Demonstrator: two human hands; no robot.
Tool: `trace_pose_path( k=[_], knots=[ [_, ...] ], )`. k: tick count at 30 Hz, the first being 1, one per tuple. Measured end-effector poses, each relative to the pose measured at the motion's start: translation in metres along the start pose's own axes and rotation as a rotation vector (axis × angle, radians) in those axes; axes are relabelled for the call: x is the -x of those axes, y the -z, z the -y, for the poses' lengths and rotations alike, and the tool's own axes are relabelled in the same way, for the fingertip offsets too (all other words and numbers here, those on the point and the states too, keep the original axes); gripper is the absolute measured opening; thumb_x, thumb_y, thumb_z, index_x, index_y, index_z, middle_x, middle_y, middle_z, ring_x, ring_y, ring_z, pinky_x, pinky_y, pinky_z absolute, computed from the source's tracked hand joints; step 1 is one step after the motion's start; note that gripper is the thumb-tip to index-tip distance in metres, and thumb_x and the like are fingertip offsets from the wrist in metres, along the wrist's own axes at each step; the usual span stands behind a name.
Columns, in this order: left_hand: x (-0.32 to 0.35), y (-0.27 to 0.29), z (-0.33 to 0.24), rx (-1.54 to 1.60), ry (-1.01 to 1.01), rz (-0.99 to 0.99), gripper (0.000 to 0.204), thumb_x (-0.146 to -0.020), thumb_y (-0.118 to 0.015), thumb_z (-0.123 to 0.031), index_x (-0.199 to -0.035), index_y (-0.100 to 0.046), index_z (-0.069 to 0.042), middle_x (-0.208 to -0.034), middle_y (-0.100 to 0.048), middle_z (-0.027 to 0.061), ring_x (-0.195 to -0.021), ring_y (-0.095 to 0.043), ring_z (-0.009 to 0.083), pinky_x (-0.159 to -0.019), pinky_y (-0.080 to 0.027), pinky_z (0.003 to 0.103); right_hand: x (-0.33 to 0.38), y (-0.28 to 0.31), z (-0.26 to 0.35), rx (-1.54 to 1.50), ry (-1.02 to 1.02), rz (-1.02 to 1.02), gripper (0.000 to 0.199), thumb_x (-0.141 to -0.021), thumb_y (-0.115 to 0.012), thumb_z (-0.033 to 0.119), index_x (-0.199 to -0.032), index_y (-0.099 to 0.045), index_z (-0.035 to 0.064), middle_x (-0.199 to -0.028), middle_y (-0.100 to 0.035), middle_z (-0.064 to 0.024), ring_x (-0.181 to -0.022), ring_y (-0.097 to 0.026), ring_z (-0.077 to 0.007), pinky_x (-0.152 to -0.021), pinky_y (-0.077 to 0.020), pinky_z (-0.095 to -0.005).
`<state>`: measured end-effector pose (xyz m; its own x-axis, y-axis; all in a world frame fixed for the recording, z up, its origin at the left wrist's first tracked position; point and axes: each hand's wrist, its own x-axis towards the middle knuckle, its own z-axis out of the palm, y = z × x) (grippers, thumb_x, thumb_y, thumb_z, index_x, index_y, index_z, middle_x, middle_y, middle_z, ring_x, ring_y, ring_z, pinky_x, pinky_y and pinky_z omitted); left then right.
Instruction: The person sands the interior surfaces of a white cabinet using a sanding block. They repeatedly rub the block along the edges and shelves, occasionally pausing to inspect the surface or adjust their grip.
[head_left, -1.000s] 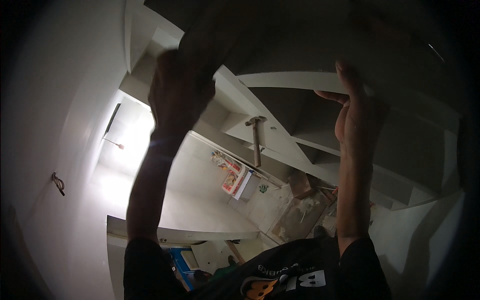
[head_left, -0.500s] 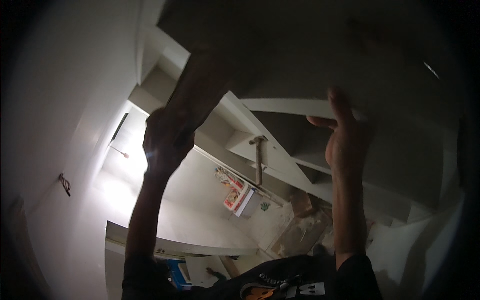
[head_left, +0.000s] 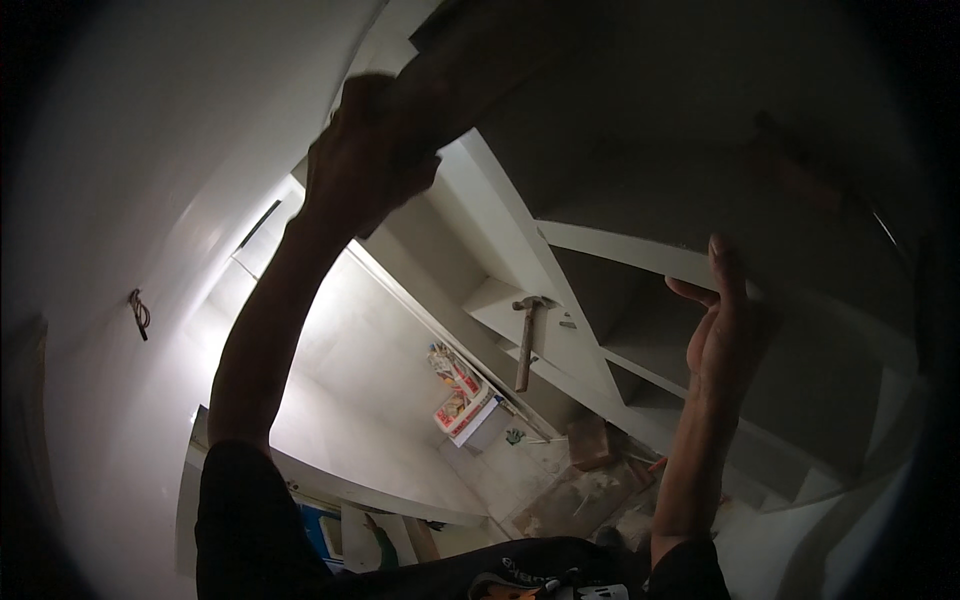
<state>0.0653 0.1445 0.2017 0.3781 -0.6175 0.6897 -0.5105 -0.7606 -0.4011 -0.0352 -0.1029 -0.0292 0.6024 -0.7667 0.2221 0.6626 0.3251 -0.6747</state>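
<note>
Left hand (head_left: 365, 150) grips the grey panel's (head_left: 640, 110) upper-left edge; right hand (head_left: 722, 335) lies flat and unclenched under it.
Panel held overhead against white shelving (head_left: 600, 250), apparently unfixed; hammer (head_left: 525, 340) idle on a shelf.

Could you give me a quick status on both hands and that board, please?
Left hand gripping the dark board edge. Right hand flat under white shelf. Hammer lying on lower shelf, clear of both.

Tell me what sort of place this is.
Likely a room being fitted out or renovated. White built-in shelving with a hammer lying on one shelf, debris and a brick-like block on the floor, and bare white walls suggest it. Both hands reach up to a large panel overhead.
</note>
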Motion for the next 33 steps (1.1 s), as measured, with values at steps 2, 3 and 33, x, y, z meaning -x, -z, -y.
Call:
trace_pose_path(
  k=[2,3,33],
  knots=[
    [0.021,-0.005,0.004,-0.209,-0.155,-0.001,0.067,-0.076,-0.084,-0.023,-0.136,-0.057,-0.012,-0.125,-0.059,0.0197,-0.105,-0.066,0.0383,-0.087,-0.058,0.048,-0.008,0.006,-0.004,0.006,0.083,-0.038,0.061,-0.093,-0.078,0.032,-0.128,-0.059,-0.0136,-0.117,-0.069,-0.0239,-0.090,-0.076,-0.0255,-0.070,-0.0652,-0.0297],
    [0.034,-0.002,0.012,-0.099,-0.222,0.026,0.066,-0.075,-0.083,-0.020,-0.137,-0.059,-0.015,-0.128,-0.058,0.0181,-0.106,-0.066,0.0381,-0.084,-0.060,0.047,-0.007,0.004,-0.007,-0.009,0.113,-0.079,0.060,-0.093,-0.078,0.032,-0.128,-0.060,-0.0134,-0.116,-0.069,-0.0236,-0.089,-0.076,-0.0256,-0.070,-0.0651,-0.0296],
    [0.013,0.063,0.041,-0.273,-0.248,0.090,0.058,-0.074,-0.082,-0.024,-0.130,-0.067,-0.031,-0.132,-0.055,0.0067,-0.104,-0.068,0.0290,-0.084,-0.061,0.043,-0.004,-0.002,-0.006,-0.061,0.033,-0.106,0.050,-0.088,-0.082,0.030,-0.117,-0.067,-0.0083,-0.112,-0.070,-0.0180,-0.089,-0.073,-0.0204,-0.055,-0.0625,-0.0295]
  ],
)
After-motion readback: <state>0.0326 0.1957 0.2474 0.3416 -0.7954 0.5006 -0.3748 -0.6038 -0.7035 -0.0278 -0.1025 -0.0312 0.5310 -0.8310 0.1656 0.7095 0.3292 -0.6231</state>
